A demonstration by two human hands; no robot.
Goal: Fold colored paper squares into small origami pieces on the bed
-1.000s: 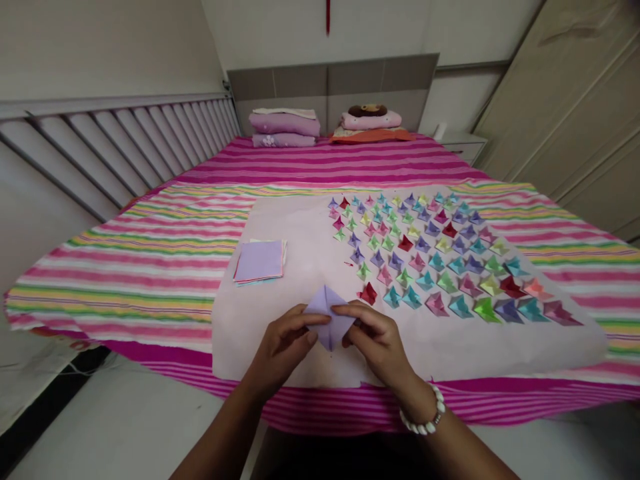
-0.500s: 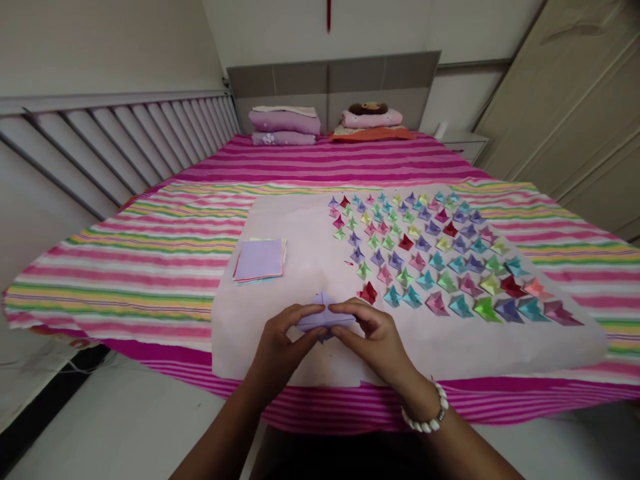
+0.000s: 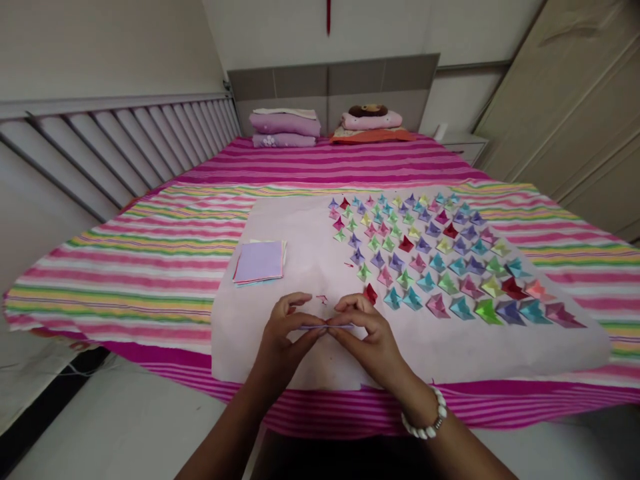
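A folded piece of purple origami paper [image 3: 311, 327] is held between both hands above the white sheet [image 3: 300, 227], seen almost edge-on as a thin line. My left hand [image 3: 286, 328] pinches it from the left with thumb and index finger, the other fingers curled above. From the right, my right hand [image 3: 369, 335] pinches it the same way, fingertips nearly meeting in the middle. A red folded paper piece [image 3: 370, 294] lies just beyond my right hand. Small red marks [image 3: 321, 299] show on the sheet past my fingertips.
Rows of colourful folded paper pieces [image 3: 425, 247] cover the sheet's right side. A stack of square paper [image 3: 260, 261], purple on top, sits at the left. Striped bedding [image 3: 150, 267] surrounds the sheet. Folded quilts [image 3: 285, 127] rest at the headboard; a rail [image 3: 125, 143] runs along the left.
The purple paper has gone from spread wide, with points showing above and below the fingers, to a flat thin edge. Both hands stay in nearly the same place, still pinching it.
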